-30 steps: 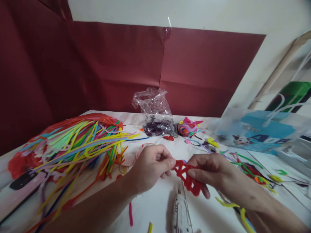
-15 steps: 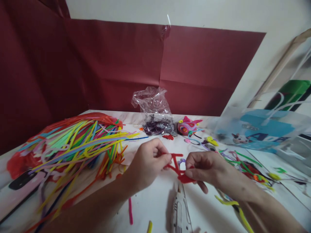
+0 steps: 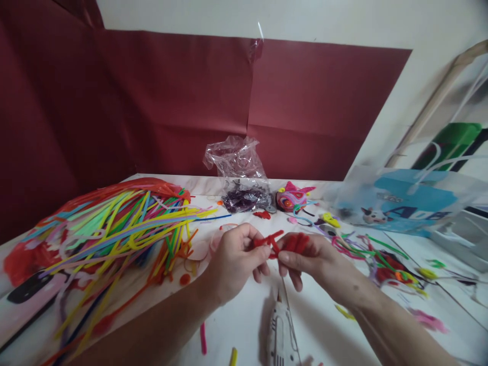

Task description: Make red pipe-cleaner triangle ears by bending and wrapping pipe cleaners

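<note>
Between both hands is a red pipe-cleaner piece (image 3: 275,245), bent into short bars and held above the white table. My left hand (image 3: 239,254) pinches its left end between thumb and fingers. My right hand (image 3: 310,256) grips the right part, where several red strands bunch up beside the fingers. Part of the piece is hidden behind the fingertips. Just below the hands lies a white glue gun (image 3: 281,330), its tip pointing away from me.
On the left is a big heap of coloured pipe cleaners (image 3: 133,223) by a pink phone (image 3: 34,300). A clear plastic bag (image 3: 242,173) and a colourful fish-like figure (image 3: 293,197) stand at the back. Scraps (image 3: 396,269) and a blue-white bag (image 3: 412,201) are on the right.
The red piece has turned, so its flat open frame now shows more edge-on with strands upright by my right hand. My hands have come closer together, the right one moving slightly left and up.
</note>
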{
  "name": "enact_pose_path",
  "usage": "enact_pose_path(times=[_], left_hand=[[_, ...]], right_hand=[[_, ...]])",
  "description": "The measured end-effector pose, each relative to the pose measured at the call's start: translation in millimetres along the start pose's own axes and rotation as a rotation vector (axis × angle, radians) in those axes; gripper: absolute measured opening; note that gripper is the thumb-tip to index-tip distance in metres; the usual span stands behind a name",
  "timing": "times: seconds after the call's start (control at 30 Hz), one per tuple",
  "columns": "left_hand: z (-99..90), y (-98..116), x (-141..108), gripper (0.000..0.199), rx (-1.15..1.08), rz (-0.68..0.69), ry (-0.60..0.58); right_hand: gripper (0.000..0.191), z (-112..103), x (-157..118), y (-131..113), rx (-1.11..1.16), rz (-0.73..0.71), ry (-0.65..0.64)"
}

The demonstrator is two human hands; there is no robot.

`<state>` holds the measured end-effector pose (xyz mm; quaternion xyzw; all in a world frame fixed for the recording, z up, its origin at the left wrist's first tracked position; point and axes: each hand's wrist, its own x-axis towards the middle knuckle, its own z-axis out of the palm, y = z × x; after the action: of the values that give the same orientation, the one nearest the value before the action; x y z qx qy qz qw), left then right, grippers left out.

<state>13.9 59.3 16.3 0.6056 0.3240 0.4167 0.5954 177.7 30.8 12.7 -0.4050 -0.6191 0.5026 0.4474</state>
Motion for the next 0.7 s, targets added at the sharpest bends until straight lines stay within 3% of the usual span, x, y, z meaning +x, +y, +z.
enact_pose_path(times=[0.2,0.33,0.4,0.5,0.7], left_hand=[[-1.3,1,2,0.008,-0.157,-0.126,0.024],[-3.5,1,3,0.013,-0.324,-0.267,-0.025],[-4.8,-2,5,0.012,-0.242,-0.237,-0.013],[-7.9,-10,11,0.012,-0.036,-0.084,0.092],[-17.7,-11,12,0.012,-0.026,-0.019,0.154]], right_hand=[[0.041,-6,-3,-4,-0.094,0.072,-0.001],[0.043,-15,-3,-7,-0.120,0.120,-0.080],[0.044,-19,-3,-8,-0.167,0.127,-0.103],[0.045,-22,-5,-9,-0.272,0.125,-0.018],[0.040,-21,-4,-8,-0.323,0.088,0.181]])
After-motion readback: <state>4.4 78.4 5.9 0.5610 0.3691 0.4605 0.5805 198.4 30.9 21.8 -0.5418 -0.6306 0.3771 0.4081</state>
